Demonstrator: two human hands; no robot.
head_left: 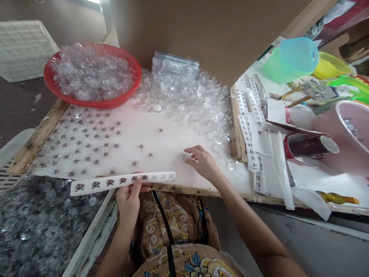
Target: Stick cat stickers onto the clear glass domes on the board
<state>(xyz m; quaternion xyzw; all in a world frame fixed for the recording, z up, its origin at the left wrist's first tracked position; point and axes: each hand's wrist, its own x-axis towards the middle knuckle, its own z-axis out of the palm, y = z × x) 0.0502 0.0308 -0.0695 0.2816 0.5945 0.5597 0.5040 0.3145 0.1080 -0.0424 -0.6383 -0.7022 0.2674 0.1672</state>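
Note:
My left hand grips a white strip of cat-face stickers near its middle, over the table's front edge. Dark cat faces run along its left part, and pale marks show at the right end. My right hand hovers over the white tabletop, thumb and fingers curved and apart. Something faint and clear shows by its fingertips, too indistinct to name. To the left, rows of small clear plastic pieces with cat faces cover the surface. Loose clear plastic pieces are heaped toward the back and right.
A red basin of clear pieces stands at back left, before a large cardboard box. Lower left is a crate with many pieces. Wooden strips edge the table. Further right lie sticker sheets, a cup and a pink bucket.

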